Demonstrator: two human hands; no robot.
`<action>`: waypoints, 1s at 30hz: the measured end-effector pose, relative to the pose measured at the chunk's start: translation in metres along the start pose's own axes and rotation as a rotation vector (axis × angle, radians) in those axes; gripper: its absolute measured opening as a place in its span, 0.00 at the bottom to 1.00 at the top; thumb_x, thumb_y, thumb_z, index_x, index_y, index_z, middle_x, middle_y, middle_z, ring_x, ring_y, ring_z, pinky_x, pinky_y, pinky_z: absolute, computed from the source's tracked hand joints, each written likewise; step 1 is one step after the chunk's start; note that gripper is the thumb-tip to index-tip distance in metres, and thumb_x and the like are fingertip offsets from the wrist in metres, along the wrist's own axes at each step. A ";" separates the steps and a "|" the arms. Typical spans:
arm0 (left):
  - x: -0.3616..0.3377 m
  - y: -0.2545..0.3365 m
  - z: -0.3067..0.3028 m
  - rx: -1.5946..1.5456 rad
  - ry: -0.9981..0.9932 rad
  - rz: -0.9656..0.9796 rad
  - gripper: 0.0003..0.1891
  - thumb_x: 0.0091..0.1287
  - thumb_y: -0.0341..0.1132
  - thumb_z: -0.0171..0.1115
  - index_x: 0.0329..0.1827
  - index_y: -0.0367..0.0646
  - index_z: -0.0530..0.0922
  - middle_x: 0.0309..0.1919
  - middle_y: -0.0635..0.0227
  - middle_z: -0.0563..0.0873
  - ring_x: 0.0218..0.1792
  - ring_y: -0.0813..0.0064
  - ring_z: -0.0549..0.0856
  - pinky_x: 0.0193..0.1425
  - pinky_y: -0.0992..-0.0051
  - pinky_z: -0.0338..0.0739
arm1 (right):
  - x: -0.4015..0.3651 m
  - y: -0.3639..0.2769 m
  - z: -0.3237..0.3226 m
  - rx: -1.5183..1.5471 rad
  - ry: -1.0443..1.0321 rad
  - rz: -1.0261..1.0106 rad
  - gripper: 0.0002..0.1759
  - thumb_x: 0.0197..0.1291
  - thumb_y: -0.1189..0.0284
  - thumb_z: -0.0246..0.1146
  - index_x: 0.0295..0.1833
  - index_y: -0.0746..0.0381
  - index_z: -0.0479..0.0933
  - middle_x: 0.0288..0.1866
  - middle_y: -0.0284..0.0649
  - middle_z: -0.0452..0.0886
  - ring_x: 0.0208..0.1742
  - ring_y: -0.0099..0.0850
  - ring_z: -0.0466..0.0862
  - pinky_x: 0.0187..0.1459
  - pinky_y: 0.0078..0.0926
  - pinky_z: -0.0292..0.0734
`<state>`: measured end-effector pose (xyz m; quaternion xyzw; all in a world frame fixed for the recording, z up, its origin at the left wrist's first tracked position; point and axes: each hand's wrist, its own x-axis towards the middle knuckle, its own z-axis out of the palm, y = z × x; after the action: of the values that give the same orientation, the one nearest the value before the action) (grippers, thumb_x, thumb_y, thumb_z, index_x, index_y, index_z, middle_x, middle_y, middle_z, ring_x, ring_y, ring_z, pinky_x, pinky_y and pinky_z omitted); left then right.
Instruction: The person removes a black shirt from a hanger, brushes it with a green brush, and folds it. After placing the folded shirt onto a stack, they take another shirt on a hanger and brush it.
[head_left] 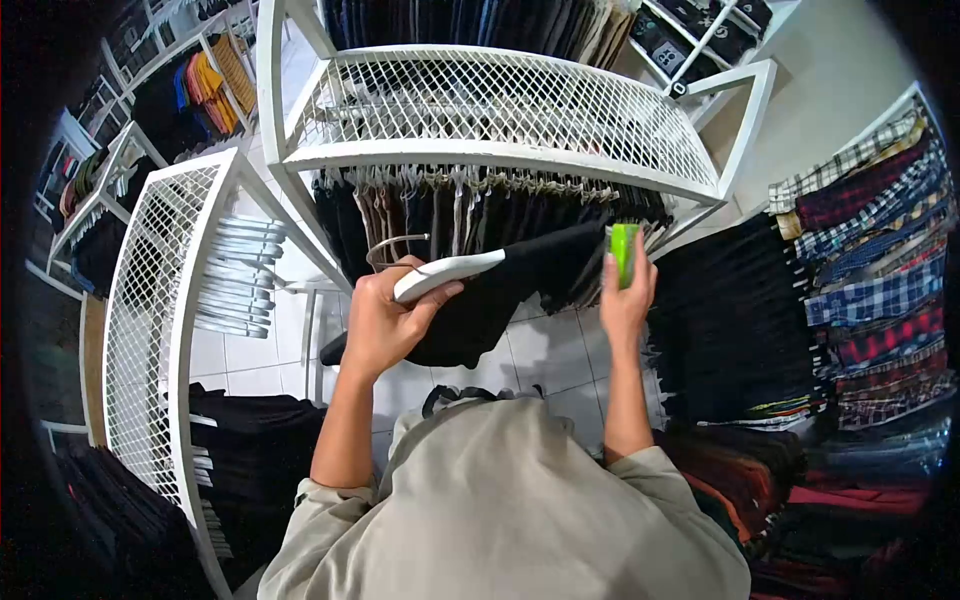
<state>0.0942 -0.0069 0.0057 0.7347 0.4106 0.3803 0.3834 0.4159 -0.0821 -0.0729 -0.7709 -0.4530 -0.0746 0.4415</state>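
My left hand [385, 318] is closed around a white clothes hanger [452, 272], near its metal hook. From the hanger hangs a black garment [462, 325], one shoulder stretched out to the right. My right hand [630, 295] grips a bright green hand tool [624, 250] upright between thumb and fingers. The tool is right at the far end of the black garment's outstretched part. Its working side is turned away, so I cannot tell its exact kind.
Ahead stands a white rack with a mesh shelf [500, 150], dark clothes hanging beneath. Another white mesh rack [150, 330] with white hangers [240, 280] is at left. Black trousers [730, 310] and plaid shirts [870, 300] hang at right. White floor tiles [545, 350] show between.
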 end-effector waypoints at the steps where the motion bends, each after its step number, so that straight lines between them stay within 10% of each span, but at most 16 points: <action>1: -0.002 -0.004 -0.002 -0.004 0.007 -0.004 0.09 0.63 0.32 0.75 0.44 0.40 0.90 0.30 0.63 0.90 0.26 0.70 0.87 0.34 0.73 0.79 | 0.002 0.006 -0.007 -0.013 0.030 -0.015 0.33 0.73 0.63 0.65 0.80 0.56 0.67 0.59 0.52 0.76 0.57 0.48 0.80 0.58 0.44 0.77; 9: -0.002 -0.003 0.006 0.125 -0.067 0.316 0.26 0.57 0.25 0.74 0.61 0.52 0.88 0.23 0.66 0.80 0.21 0.69 0.76 0.27 0.68 0.70 | -0.014 -0.089 -0.027 0.305 -0.182 -0.425 0.34 0.65 0.67 0.73 0.76 0.54 0.75 0.60 0.49 0.78 0.56 0.43 0.83 0.57 0.37 0.80; 14: -0.008 -0.007 0.002 0.415 -0.062 0.434 0.38 0.44 0.24 0.71 0.65 0.61 0.86 0.22 0.69 0.76 0.22 0.66 0.78 0.27 0.65 0.73 | 0.017 -0.003 -0.027 -0.053 -0.064 0.019 0.28 0.70 0.65 0.69 0.74 0.53 0.76 0.59 0.50 0.79 0.55 0.45 0.84 0.56 0.42 0.80; 25: -0.003 -0.012 0.012 0.731 -0.016 0.851 0.32 0.56 0.35 0.67 0.68 0.64 0.84 0.24 0.79 0.70 0.26 0.79 0.75 0.29 0.75 0.71 | 0.009 -0.070 -0.039 0.246 -0.262 -0.411 0.30 0.59 0.68 0.77 0.69 0.55 0.81 0.60 0.47 0.82 0.57 0.42 0.85 0.58 0.38 0.81; 30: -0.008 -0.024 0.006 0.789 0.025 0.943 0.31 0.57 0.36 0.68 0.68 0.65 0.83 0.24 0.80 0.69 0.25 0.80 0.73 0.28 0.77 0.68 | 0.038 0.015 -0.031 -0.160 -0.026 -0.042 0.24 0.65 0.69 0.73 0.66 0.58 0.82 0.58 0.49 0.83 0.54 0.45 0.86 0.57 0.40 0.81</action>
<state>0.0888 -0.0064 -0.0192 0.9192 0.1554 0.3368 -0.1320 0.4589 -0.0844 -0.0437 -0.7950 -0.4673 -0.1097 0.3708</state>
